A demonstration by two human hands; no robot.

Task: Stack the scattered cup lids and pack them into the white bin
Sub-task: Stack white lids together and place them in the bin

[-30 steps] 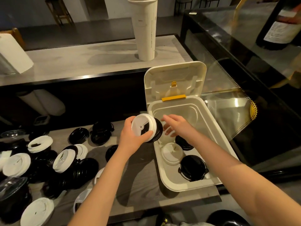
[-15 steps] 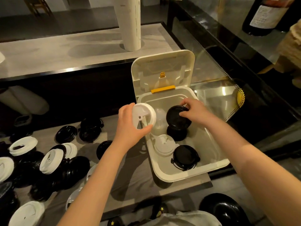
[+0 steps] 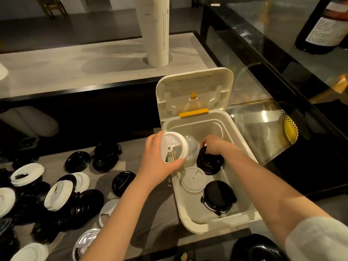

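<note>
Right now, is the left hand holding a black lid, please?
No, the left hand grips a white lid; the right hand holds the black lids inside the white bin.

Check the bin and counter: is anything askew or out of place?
In the white bin, the black stack that the right hand grips sits tilted, not flat. On the counter, mixed black-and-white stacks lie toppled on their sides. Nothing looks spilled or broken.

The white bin [image 3: 195, 227] has a yellow latch [image 3: 194, 112]. Black lids [image 3: 218, 197] and white lids [image 3: 194, 180] lie in it and, with clear lids [image 3: 86, 240], along the grey worktop's [image 3: 131, 147] left edge.
</note>
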